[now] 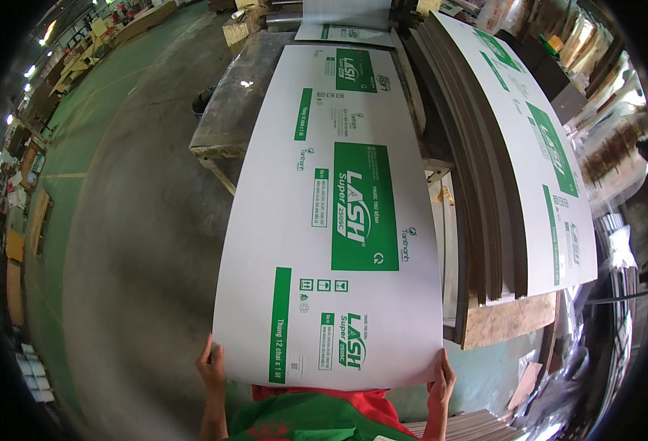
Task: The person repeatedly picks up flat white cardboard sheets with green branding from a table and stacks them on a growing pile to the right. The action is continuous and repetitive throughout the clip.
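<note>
A long white printed cardboard sheet [254,242] with green panels stretches away from my body. Its far part lies over a metal table [225,110], while its near edge is held up in front of me. My left hand [212,360] grips the near left corner, fingers closed on the edge. At the near right corner, my right hand [441,376] pinches the opposite edge. Both thumbs show at the sheet's sides; the fingers underneath are partly hidden. Just beyond the far end, another printed sheet [375,34] lies by the machine [346,13].
On the right stands a tall stack of similar printed sheets [515,158] on a wooden board [511,322]. More flat brown sheets [467,428] lie low at the front right. A dark bucket [203,101] sits left of the table. Plastic-wrapped material [618,132] lines the far right.
</note>
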{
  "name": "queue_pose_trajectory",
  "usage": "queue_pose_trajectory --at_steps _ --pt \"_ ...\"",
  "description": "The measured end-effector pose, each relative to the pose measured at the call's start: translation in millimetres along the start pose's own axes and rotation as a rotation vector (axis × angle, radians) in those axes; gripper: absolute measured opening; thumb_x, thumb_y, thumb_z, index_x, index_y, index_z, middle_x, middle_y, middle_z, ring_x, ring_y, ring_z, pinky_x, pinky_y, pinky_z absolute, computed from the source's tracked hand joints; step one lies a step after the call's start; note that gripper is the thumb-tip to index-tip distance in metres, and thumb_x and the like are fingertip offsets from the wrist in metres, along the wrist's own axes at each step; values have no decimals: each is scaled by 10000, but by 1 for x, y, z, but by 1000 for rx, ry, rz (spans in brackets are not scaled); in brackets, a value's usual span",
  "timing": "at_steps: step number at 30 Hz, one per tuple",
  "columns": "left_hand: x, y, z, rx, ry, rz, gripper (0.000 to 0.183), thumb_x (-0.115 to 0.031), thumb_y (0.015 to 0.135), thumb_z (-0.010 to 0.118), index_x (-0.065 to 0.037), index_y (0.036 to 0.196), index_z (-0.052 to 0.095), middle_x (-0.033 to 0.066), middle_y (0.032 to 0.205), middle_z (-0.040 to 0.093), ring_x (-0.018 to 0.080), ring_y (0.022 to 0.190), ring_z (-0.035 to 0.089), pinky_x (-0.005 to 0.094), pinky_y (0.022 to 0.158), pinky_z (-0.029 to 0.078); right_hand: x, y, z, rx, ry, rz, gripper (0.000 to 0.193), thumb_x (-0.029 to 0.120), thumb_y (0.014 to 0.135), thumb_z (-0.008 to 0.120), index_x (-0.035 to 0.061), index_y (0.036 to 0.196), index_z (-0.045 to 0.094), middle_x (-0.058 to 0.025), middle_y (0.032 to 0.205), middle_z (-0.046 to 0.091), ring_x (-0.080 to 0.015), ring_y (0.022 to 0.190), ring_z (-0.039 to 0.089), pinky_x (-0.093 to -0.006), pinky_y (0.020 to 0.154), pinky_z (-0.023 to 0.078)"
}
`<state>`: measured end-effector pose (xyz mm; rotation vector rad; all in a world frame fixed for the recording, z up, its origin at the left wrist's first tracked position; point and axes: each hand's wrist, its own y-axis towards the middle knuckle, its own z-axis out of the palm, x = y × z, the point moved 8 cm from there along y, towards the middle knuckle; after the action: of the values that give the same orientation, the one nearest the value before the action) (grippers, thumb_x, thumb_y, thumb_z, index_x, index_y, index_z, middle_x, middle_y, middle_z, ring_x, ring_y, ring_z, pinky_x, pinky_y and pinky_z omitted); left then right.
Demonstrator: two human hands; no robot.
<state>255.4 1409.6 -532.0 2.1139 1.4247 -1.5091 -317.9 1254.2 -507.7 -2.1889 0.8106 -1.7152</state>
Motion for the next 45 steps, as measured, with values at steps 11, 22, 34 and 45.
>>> queue_pose_trajectory --at_steps 11,22,34,45 --pt "-84 165 128 -48 -304 165 470 -199 928 707 67 1299 597 174 1226 646 181 1049 616 317 941 490 99 185 79 -124 -262 -441 409 169 996 508 -2 1361 573 6 813 516 -77 684 368 -247 599 341" --pt "-163 299 208 -38 -95 368 511 -296 935 683 47 1304 601 201 1193 677 267 1096 642 356 912 503 191 281 156 -214 -721 -723 365 162 990 537 33 1325 600 -198 1224 646 -307 1113 624 -372 1003 463" --pt "-257 143 344 539 90 957 219 -215 935 637 -25 1011 713 178 972 710 329 856 704 398 771 555 306 222 -88 -448 -1231 -642 617 550 1040 275 200 1543 345 -73 1630 237 -305 1521 117 -498 1222 89" --pt "-349 -173 540 1563 -628 -83 740 -604 1006 394 76 1284 486 225 1220 564 298 1073 623 417 896 552 328 114 -19 -457 -952 -940 874 496 811 744 24 1469 417 -297 1439 456 -400 1438 306 -502 1172 255"
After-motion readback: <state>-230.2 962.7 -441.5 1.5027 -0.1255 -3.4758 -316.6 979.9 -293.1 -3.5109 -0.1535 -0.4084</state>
